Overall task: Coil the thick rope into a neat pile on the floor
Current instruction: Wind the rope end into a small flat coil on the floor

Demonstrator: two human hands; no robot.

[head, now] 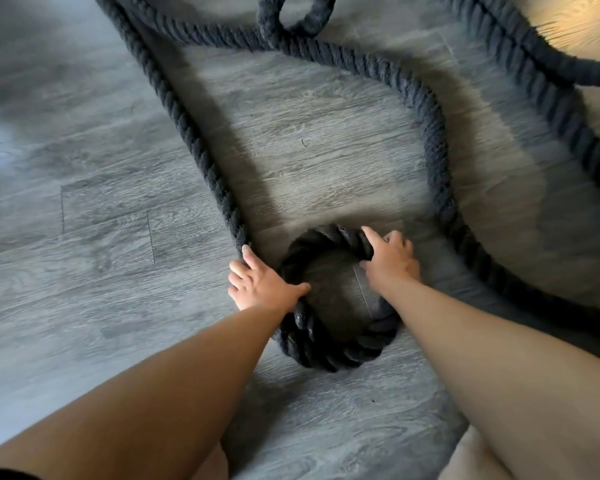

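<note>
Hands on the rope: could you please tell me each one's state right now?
Left hand: open, fingers spread, pressing on the thick dark grey twisted rope.
Right hand: gripping the same rope's coiled ring.

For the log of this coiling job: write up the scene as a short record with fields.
floor: grey wood-look planks
rope: thick, dark, twisted; long loose curves run away across the floor
coil: a small ring, open middle
left hand: fingers spread, pressing the ring's left side where the loose run joins
right hand: fingers curled over the ring's far right side, thumb inside
progress: most rope not yet coiled
</note>
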